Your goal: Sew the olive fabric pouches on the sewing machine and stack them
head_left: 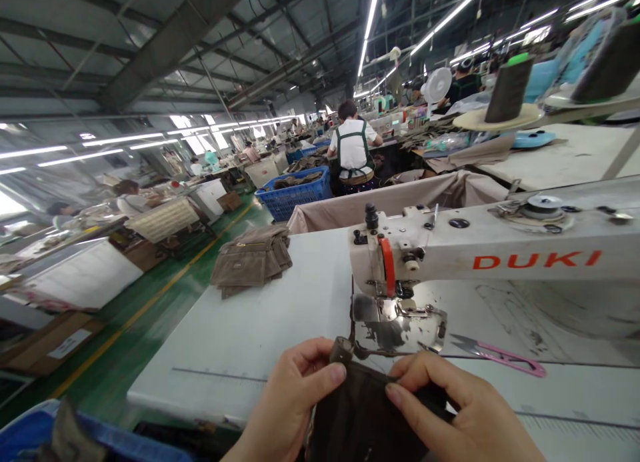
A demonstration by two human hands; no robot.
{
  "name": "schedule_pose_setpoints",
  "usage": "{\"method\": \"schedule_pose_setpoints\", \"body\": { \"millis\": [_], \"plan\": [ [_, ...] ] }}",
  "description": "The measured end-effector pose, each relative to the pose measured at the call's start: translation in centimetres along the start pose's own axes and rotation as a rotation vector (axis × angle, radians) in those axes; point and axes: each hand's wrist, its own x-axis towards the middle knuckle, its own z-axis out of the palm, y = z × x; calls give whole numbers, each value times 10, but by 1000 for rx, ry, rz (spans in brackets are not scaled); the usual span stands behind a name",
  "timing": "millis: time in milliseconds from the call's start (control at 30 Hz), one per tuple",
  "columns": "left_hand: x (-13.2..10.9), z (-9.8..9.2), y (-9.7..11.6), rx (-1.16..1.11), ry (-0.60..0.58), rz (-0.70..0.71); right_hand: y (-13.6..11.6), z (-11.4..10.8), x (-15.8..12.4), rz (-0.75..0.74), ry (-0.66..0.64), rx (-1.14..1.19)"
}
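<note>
Between my two hands is a dark brown fabric piece [357,415], in front of the sewing machine [480,242]. My left hand [300,395] pinches its upper left corner, where a small rolled tab [342,350] stands up. Thumb and finger of my right hand [440,402] grip its top edge on the other side. The metal presser foot area [393,312] lies just beyond the fabric. Pink-handled thread snips [500,355] rest on the table to the right of my right hand. The fabric's lower part runs out of the picture.
A stack of brown fabric pouches [253,259] sits at the table's [210,345] far left. Behind the machine hangs a beige cloth-lined bin [400,199]. Blue baskets stand ahead [295,194] and at lower left [125,445]. A co-worker [353,145] sits ahead. Thread cones [510,89] stand right.
</note>
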Motion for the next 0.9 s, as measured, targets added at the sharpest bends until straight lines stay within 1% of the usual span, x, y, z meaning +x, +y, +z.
{"method": "schedule_pose_setpoints", "body": {
  "millis": [100, 267, 333, 400, 433, 500, 533, 567, 600, 633, 667, 700, 733, 800, 867, 900],
  "plan": [
    [-1, 0, 1, 29, -18, 15, -1, -1, 0, -17, 3, -14],
    [-2, 0, 0, 82, -11, 48, 2, 0, 1, -46, -14, -37],
    [-2, -2, 3, 142, -13, 42, 3, 0, 1, -56, -6, -58],
    [1, -7, 11, 249, -45, 11, 3, 1, 2, -99, -18, -79],
    [3, -9, 16, 325, -81, -16, 3, 3, 2, -157, -58, -75],
    [12, -15, 25, 530, -176, -66, 5, 10, 4, -329, -222, -36],
    [19, -17, 28, 687, -223, -57, 8, 14, 6, -414, -311, -24],
    [27, -18, 29, 866, -255, -19, 13, 20, 9, -480, -380, -43],
    [37, -19, 27, 1041, -267, 40, 19, 26, 13, -523, -417, -114],
    [49, -18, 23, 1191, -263, 111, 26, 31, 19, -543, -402, -232],
    [61, -17, 17, 1299, -244, 182, 33, 36, 27, -551, -364, -399],
    [74, -15, 10, 1359, -216, 239, 40, 39, 35, -566, -305, -579],
    [88, -13, 3, 1386, -177, 284, 46, 40, 45, -562, -266, -665],
    [114, -7, -11, 1420, -78, 373, 54, 35, 63, -557, -202, -763],
    [138, -1, -20, 1454, 22, 465, 56, 24, 79, -550, -156, -813],
    [148, 2, -24, 1467, 51, 500, 57, 18, 85, -550, -142, -840]
  ]
}}
